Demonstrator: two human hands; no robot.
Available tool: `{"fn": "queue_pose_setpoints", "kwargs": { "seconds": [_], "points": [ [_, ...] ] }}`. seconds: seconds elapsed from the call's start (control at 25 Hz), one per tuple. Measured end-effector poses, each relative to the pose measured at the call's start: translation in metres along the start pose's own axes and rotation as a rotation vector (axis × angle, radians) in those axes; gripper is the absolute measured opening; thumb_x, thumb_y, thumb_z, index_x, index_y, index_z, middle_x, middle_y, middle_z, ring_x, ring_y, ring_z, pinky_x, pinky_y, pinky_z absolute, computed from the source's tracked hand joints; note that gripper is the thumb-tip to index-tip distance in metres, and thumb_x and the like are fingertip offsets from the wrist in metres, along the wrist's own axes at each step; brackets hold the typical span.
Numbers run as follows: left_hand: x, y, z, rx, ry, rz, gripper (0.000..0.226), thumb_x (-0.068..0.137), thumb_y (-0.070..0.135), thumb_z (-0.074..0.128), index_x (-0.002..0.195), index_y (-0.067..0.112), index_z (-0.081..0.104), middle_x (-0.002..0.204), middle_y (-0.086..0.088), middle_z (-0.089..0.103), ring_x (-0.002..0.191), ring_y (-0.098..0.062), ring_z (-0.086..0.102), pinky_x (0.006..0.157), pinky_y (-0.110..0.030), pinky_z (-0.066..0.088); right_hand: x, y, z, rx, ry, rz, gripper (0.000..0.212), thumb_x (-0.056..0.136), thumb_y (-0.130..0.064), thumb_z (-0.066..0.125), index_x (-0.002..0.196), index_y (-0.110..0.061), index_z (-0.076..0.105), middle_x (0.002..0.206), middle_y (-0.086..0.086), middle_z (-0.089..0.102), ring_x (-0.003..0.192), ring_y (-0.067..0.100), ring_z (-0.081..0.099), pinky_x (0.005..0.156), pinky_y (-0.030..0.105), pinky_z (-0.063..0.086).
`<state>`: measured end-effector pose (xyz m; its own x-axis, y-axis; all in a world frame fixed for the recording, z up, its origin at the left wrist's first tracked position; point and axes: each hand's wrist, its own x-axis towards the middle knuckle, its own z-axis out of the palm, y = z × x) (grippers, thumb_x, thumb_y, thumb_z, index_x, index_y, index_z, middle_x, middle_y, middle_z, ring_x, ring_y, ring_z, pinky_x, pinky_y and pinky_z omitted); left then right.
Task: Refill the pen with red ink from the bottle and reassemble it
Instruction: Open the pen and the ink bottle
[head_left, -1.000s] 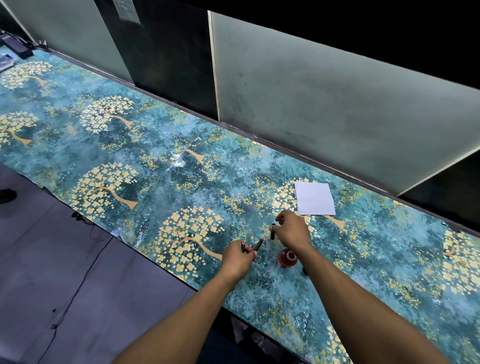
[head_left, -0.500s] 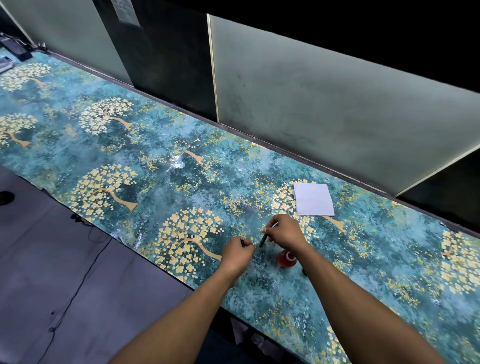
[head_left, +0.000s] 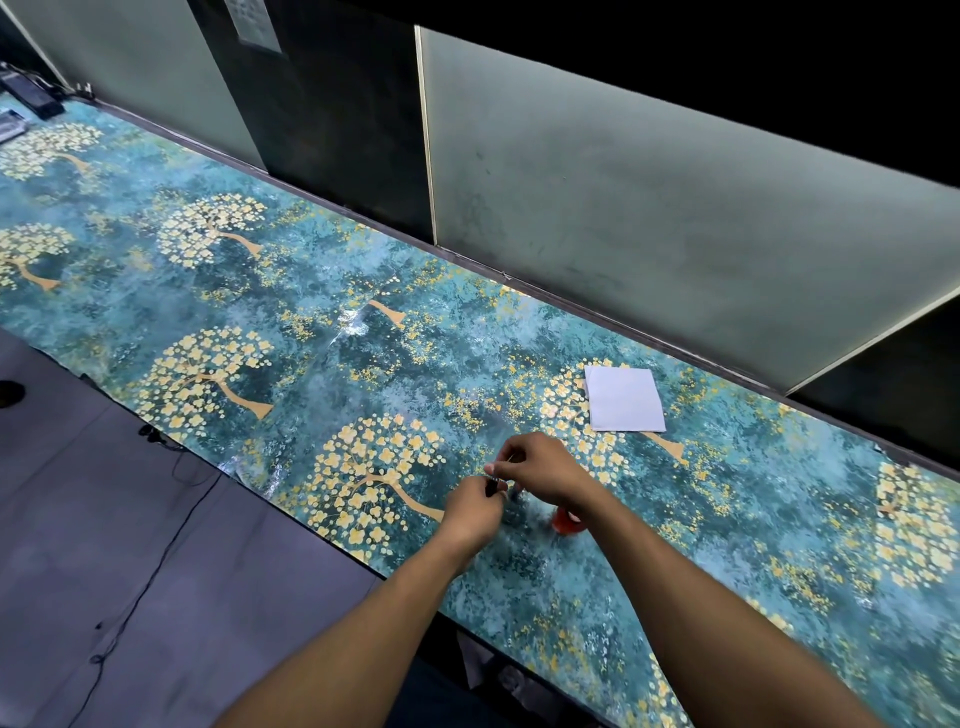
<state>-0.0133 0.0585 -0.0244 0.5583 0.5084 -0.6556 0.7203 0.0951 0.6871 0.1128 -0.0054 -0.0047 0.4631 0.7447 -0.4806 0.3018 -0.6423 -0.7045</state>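
While both hands meet over table (head_left: 311, 322) | left hand (head_left: 470, 512) pinches pen (head_left: 491, 486), right hand (head_left: 540, 467) pinches its other end | ink bottle (head_left: 566, 521) just beside right wrist | join parts straight, avoid knocking bottle

hands (head_left: 511, 493) together (fingertips pinched), forearms extended

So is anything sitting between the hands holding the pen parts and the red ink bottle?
Nothing visible. The ink bottle stands on the table just beside the right hand, partly hidden under its wrist. The left hand meets the right over the dark pen parts. The white paper lies farther back.
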Motion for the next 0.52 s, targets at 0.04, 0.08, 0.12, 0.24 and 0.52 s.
{"fn": "queue_pose_setpoints", "kwargs": {
  "seconds": [0.04, 0.08, 0.12, 0.24, 0.52],
  "points": [
    [-0.002, 0.002, 0.000, -0.017, 0.002, 0.003, 0.023, 0.098, 0.014, 0.047, 0.088, 0.010, 0.067, 0.059, 0.002, 0.046, 0.052, -0.015, 0.034, 0.051, -0.028, 0.022, -0.001, -0.001, 0.000, -0.014, -0.024, -0.013, 0.022, 0.087, -0.032, 0.076, 0.083, -0.011, 0.072, 0.076, 0.004, 0.075, 0.065, 0.014, 0.071, 0.063, 0.030, 0.055],
    [-0.001, 0.003, 0.001, -0.044, 0.006, 0.007, 0.025, 0.097, 0.015, 0.047, 0.081, 0.012, 0.066, 0.057, 0.003, 0.043, 0.051, -0.013, 0.031, 0.051, -0.028, 0.020, -0.001, -0.002, 0.001, -0.023, -0.029, -0.018, 0.021, 0.088, -0.030, 0.076, 0.083, -0.010, 0.072, 0.075, 0.005, 0.075, 0.064, 0.012, 0.070, 0.063, 0.028, 0.053],
    [-0.001, 0.002, 0.002, -0.075, -0.003, 0.005, 0.027, 0.097, 0.017, 0.049, 0.074, 0.014, 0.062, 0.057, 0.002, 0.042, 0.052, -0.013, 0.029, 0.052, -0.029, 0.020, -0.002, -0.002, 0.001, -0.017, -0.026, -0.020, 0.020, 0.088, -0.028, 0.076, 0.083, -0.009, 0.072, 0.076, 0.006, 0.075, 0.064, 0.012, 0.069, 0.063, 0.027, 0.052],
    [-0.003, 0.000, 0.002, -0.146, -0.026, 0.033, 0.028, 0.096, 0.029, 0.058, 0.073, 0.015, 0.065, 0.057, 0.003, 0.046, 0.055, -0.015, 0.032, 0.057, -0.031, 0.023, -0.005, -0.002, -0.003, -0.011, 0.025, -0.003, 0.017, 0.089, -0.023, 0.075, 0.082, -0.008, 0.071, 0.075, 0.005, 0.073, 0.066, 0.012, 0.066, 0.065, 0.032, 0.052],
    [-0.008, 0.000, -0.003, -0.258, -0.031, 0.043, 0.028, 0.097, 0.024, 0.062, 0.072, 0.013, 0.069, 0.039, 0.014, 0.047, 0.049, -0.010, 0.039, 0.054, -0.026, 0.033, -0.016, 0.001, 0.002, 0.098, 0.143, 0.034, 0.015, 0.091, -0.030, 0.072, 0.083, -0.018, 0.068, 0.074, -0.001, 0.072, 0.065, 0.010, 0.067, 0.063, 0.031, 0.053]
  ]
}}
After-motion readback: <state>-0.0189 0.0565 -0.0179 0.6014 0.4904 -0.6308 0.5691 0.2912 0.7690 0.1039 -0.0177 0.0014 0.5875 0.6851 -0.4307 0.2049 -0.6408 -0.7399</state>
